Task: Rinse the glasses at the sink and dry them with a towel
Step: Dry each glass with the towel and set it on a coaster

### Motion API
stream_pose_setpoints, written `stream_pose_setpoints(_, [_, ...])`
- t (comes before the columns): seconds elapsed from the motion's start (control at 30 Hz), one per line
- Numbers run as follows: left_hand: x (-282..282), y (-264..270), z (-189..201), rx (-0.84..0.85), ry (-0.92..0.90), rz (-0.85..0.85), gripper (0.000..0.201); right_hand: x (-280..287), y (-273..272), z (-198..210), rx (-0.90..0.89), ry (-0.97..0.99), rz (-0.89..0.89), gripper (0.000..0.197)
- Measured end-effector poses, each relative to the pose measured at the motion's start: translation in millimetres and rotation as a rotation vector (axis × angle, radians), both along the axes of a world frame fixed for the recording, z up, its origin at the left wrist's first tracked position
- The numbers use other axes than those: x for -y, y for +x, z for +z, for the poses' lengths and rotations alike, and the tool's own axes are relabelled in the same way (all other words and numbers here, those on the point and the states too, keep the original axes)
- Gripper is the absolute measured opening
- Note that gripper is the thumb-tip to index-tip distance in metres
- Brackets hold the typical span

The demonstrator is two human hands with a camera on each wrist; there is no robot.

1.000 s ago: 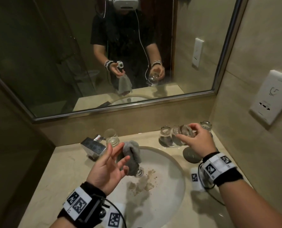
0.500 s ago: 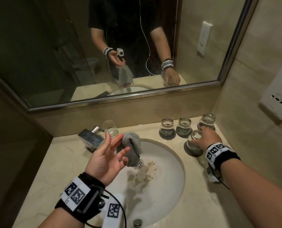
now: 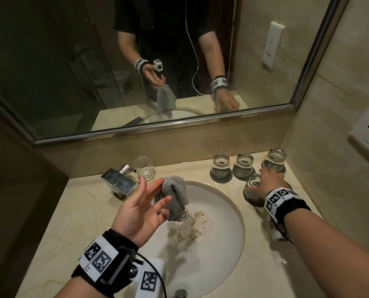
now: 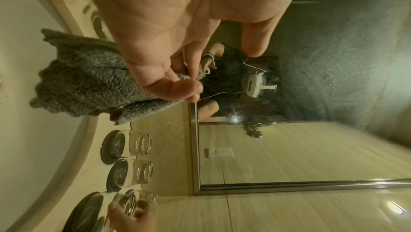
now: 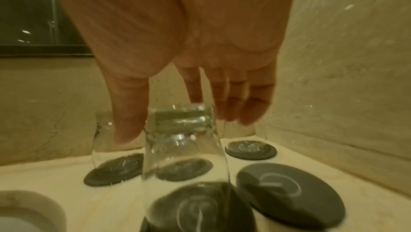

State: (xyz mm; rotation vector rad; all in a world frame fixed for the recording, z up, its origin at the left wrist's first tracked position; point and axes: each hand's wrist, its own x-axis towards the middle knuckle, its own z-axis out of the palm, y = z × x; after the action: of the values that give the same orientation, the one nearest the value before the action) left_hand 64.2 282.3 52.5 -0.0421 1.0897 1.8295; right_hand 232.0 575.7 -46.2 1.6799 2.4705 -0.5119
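Observation:
My left hand (image 3: 144, 203) hovers palm-up over the sink's left rim. Its fingers hold a grey towel (image 3: 176, 194) that hangs behind them; the left wrist view shows the towel (image 4: 84, 81) bunched behind the curled fingertips (image 4: 177, 86). My right hand (image 3: 267, 181) reaches to the right counter. There it holds an upturned clear glass (image 3: 251, 188) standing on a dark coaster. In the right wrist view the thumb and forefinger flank the glass (image 5: 184, 148) at its upturned base.
Three more upturned glasses (image 3: 221, 166) stand on coasters along the back wall. One upright glass (image 3: 144, 168) sits beside the chrome faucet (image 3: 119, 181). An empty coaster (image 5: 289, 193) lies right of the held glass. The white basin (image 3: 222, 222) holds brownish debris. A mirror fills the wall above.
My right hand brought the glass down from the air and stood it upturned on the front coaster. The left hand with the towel has hardly moved.

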Motion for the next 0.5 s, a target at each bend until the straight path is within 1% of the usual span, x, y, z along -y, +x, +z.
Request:
stream_pose_setpoints(0.03, [0,0,0,0.001,0.001,0.002,0.065,2,-4,5,0.01,0.046,0.003,0.077])
stream_pose_setpoints(0.07, [2,-2,1,0.003,0.003,0.007,0.065,5,-12,9,-0.022,0.109,0.021,0.078])
stream_pose_setpoints(0.1, [3,-3,0,0.005,0.001,0.015,0.065,10,-21,15,-0.095,0.158,0.055,0.075])
stream_pose_setpoints(0.13, [5,-5,0,0.011,-0.001,0.026,0.065,16,-34,21,-0.185,0.164,0.103,0.068])
stream_pose_setpoints(0.2, [12,-8,-2,0.028,-0.001,0.047,0.064,36,-65,29,-0.312,0.075,0.232,0.056])
stream_pose_setpoints(0.27, [22,-10,-2,0.046,0.005,0.062,0.061,58,-101,30,-0.33,-0.043,0.373,0.053])
stream_pose_setpoints(0.33, [36,-13,-3,0.052,0.003,0.082,0.059,80,-140,24,-0.31,-0.113,0.491,0.055])
stream_pose_setpoints(0.4, [53,-16,-5,0.051,-0.012,0.114,0.059,100,-179,15,-0.287,-0.157,0.589,0.058])
stream_pose_setpoints(0.5, [80,-19,-11,0.083,-0.019,0.165,0.06,122,-230,0,-0.262,-0.183,0.684,0.061])
